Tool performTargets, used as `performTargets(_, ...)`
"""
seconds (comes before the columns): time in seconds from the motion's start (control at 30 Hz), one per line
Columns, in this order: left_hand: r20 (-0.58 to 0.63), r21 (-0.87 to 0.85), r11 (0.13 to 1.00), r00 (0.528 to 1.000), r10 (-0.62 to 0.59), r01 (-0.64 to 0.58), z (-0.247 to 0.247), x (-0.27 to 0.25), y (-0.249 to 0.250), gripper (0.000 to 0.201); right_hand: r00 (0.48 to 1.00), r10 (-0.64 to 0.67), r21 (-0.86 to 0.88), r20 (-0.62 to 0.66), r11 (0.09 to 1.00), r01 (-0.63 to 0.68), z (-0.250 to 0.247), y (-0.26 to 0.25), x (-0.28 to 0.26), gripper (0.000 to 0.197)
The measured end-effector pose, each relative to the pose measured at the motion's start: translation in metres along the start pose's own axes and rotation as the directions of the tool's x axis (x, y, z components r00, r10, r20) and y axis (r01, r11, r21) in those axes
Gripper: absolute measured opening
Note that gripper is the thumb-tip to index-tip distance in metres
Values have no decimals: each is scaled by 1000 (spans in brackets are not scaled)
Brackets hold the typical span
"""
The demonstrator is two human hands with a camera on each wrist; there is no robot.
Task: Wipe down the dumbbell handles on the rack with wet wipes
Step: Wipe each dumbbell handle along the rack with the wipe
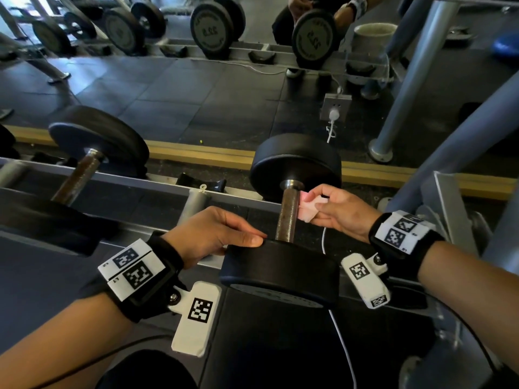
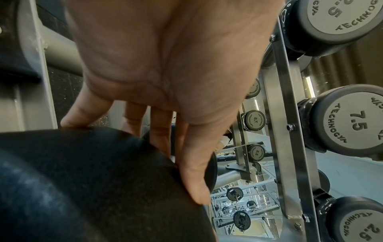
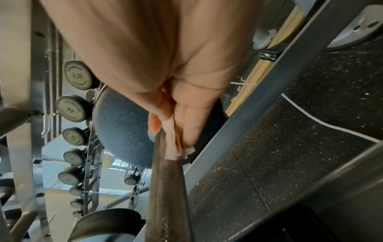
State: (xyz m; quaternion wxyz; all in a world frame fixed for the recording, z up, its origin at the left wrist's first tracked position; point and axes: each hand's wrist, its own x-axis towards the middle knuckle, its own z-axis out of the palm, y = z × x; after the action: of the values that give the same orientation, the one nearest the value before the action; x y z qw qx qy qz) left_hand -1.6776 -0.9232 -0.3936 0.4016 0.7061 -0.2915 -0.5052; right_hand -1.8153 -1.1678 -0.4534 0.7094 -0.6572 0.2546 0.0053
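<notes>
A black dumbbell lies on the rack (image 1: pixel 146 184), its worn metal handle (image 1: pixel 287 217) running away from me. My right hand (image 1: pixel 313 209) pinches a folded pale pink wet wipe (image 1: pixel 307 211) and presses it to the handle's right side, close to the far head (image 1: pixel 295 164). In the right wrist view the wipe (image 3: pixel 176 144) sits between thumb and fingers against the handle (image 3: pixel 167 196). My left hand (image 1: pixel 251 234) rests on the rim of the near head (image 1: pixel 278 273). Its fingers lie fairly straight over that near head (image 2: pixel 82 180).
A second dumbbell (image 1: pixel 98 138) with a rusty handle lies on the rack to the left. A mirror behind reflects more dumbbells. A white cable (image 1: pixel 341 341) runs under the rack toward a wall socket (image 1: pixel 335 106). Grey frame posts (image 1: pixel 407 88) stand on the right. A vertical rack holds small dumbbells (image 2: pixel 352 119).
</notes>
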Motion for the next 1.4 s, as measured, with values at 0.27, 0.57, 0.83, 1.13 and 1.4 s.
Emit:
performTargets(0.27, -7, -38, 999, 1000, 5, -6, 0, 1, -1, 21, 962, 146, -17, 232, 989, -146, 0, 21, -17, 24)
performTargets(0.57, -20, -18, 1000, 1000, 14, -14, 1, 0, -4, 20, 998, 38, 119, 41, 992, -43, 3, 8, 0, 24)
performTargets(0.83, -25, 7, 1000, 1000, -2, 2, 1, -2, -1, 23, 982, 123, 67, 141, 989, -133, -2, 2, -2, 18)
performTargets(1.13, -38, -11, 1000, 999, 27, -28, 2, -2, -3, 22, 967, 195, -13, 165, 981, -195, 7, 0, -11, 27)
performTargets(1.4, -59, -70, 995, 996, 73, -77, 5, -2, 1, 31, 999, -29, -593, 46, 804, 50, 26, -69, -48, 21)
